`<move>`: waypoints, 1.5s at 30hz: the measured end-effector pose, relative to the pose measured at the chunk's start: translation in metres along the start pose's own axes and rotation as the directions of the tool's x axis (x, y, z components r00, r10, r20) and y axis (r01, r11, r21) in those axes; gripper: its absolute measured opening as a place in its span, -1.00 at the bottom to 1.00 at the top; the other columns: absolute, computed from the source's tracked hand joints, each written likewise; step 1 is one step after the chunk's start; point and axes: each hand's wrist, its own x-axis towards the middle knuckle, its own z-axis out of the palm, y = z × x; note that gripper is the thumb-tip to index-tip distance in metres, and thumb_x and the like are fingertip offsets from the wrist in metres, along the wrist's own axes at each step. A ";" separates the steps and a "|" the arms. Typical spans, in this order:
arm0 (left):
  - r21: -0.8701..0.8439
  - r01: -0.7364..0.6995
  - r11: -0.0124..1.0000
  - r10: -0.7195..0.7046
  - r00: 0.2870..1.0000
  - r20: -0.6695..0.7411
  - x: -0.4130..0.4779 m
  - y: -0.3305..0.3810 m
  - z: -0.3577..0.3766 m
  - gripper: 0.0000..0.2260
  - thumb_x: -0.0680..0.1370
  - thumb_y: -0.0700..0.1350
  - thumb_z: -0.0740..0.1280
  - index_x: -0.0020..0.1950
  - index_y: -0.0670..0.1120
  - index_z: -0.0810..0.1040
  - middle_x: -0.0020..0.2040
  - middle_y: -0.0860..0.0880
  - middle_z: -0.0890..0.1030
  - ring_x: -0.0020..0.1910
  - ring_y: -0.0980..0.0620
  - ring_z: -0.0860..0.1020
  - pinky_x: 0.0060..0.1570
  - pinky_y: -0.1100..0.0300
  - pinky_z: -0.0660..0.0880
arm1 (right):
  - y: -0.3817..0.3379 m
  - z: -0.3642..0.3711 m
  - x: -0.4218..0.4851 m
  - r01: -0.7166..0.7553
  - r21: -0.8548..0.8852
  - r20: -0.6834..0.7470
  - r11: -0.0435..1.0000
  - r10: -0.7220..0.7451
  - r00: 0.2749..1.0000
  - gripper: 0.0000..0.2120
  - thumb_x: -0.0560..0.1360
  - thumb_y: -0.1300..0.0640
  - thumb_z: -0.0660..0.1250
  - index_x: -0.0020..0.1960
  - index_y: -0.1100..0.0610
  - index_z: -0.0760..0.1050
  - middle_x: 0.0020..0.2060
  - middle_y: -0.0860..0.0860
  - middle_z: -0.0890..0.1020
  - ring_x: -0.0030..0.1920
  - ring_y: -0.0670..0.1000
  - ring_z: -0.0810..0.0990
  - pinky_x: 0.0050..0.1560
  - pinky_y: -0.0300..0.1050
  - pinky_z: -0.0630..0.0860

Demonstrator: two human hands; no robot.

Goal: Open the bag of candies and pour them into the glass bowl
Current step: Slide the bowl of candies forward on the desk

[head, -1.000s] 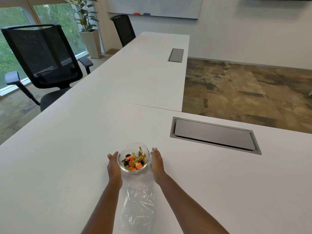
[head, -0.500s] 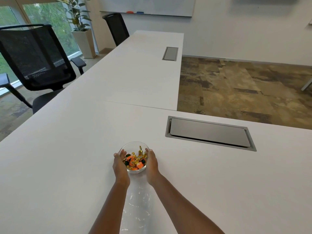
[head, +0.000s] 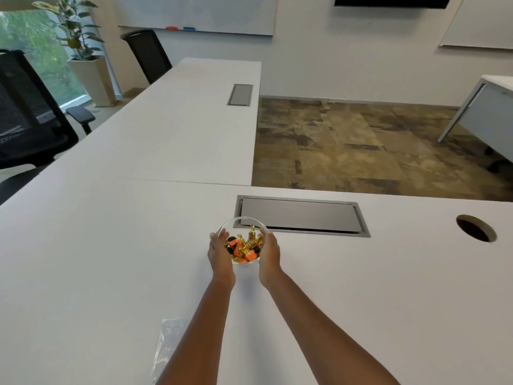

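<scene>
Between left hand [head: 219, 255] and right hand [head: 268, 254] sits the cupped glass bowl [head: 244, 240] — candies [head: 243, 247] inside, bag [head: 166, 348] half-hidden

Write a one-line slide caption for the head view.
Left hand and right hand cup a glass bowl of candies; empty bag lies nearer.

A second ago my hands flanked the bowl [head: 244, 240] with a gap on each side; now my left hand [head: 220, 255] and right hand [head: 268, 255] cup its walls. The bowl has slid away from me across the bench [head: 111, 259], up to the grey hatch [head: 301, 215]. The empty bag [head: 168, 345], just behind it before, now lies well back by my left forearm.
</scene>
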 end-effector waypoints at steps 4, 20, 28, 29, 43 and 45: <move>0.037 0.004 0.999 -0.006 0.998 0.065 -0.012 -0.008 0.032 -0.55 0.63 0.03 -0.07 0.30 -0.17 0.44 0.32 -0.16 0.49 0.31 -0.12 0.42 0.17 0.12 0.32 | -0.014 -0.030 0.008 0.021 0.027 -0.068 0.999 -0.019 0.997 -0.69 0.60 0.03 0.04 0.17 0.15 0.44 -0.02 0.11 0.50 0.00 0.04 0.46 -0.20 -0.19 0.41; 0.153 0.043 0.987 -0.071 0.981 0.179 -0.044 -0.065 0.096 -0.59 0.64 0.00 -0.06 0.33 -0.16 0.38 0.35 -0.16 0.46 0.20 -0.01 0.41 0.12 0.17 0.30 | -0.013 -0.120 0.032 0.058 0.009 -0.247 0.998 -0.053 0.968 -0.59 0.62 0.06 -0.07 0.34 0.16 0.38 0.34 0.18 0.43 0.33 0.16 0.39 0.39 0.11 0.35; 0.190 0.035 0.981 -0.068 0.983 0.170 -0.045 -0.082 0.101 -0.60 0.64 -0.01 -0.05 0.35 -0.17 0.36 0.37 -0.16 0.43 0.37 -0.11 0.35 0.37 0.05 0.23 | -0.005 -0.134 0.037 0.048 -0.022 -0.262 0.999 -0.052 0.964 -0.58 0.63 0.06 -0.09 0.36 0.15 0.37 0.36 0.17 0.41 0.35 0.15 0.37 0.38 0.08 0.32; 0.190 0.035 0.981 -0.068 0.983 0.170 -0.045 -0.083 0.101 -0.60 0.64 -0.01 -0.05 0.35 -0.17 0.36 0.37 -0.16 0.43 0.37 -0.10 0.34 0.38 0.05 0.22 | -0.004 -0.135 0.038 0.049 -0.029 -0.263 0.998 -0.055 0.963 -0.58 0.64 0.06 -0.10 0.36 0.15 0.37 0.37 0.17 0.41 0.36 0.15 0.36 0.38 0.08 0.32; 0.205 0.054 0.977 -0.095 0.977 0.192 -0.048 -0.088 0.101 -0.59 0.64 -0.02 -0.07 0.38 -0.17 0.32 0.41 -0.16 0.39 0.41 -0.11 0.29 0.43 0.03 0.16 | -0.004 -0.140 0.037 0.056 -0.102 -0.253 0.993 -0.080 0.964 -0.59 0.63 0.08 -0.09 0.36 0.15 0.36 0.36 0.13 0.43 0.36 0.12 0.37 0.35 0.03 0.31; 0.218 0.047 0.975 -0.092 0.976 0.200 -0.048 -0.088 0.099 -0.59 0.64 -0.02 -0.07 0.39 -0.16 0.30 0.42 -0.16 0.37 0.42 -0.10 0.29 0.42 0.03 0.16 | -0.005 -0.142 0.038 0.049 -0.111 -0.241 0.993 -0.075 0.968 -0.60 0.63 0.08 -0.07 0.37 0.16 0.35 0.36 0.14 0.43 0.37 0.12 0.36 0.36 0.02 0.29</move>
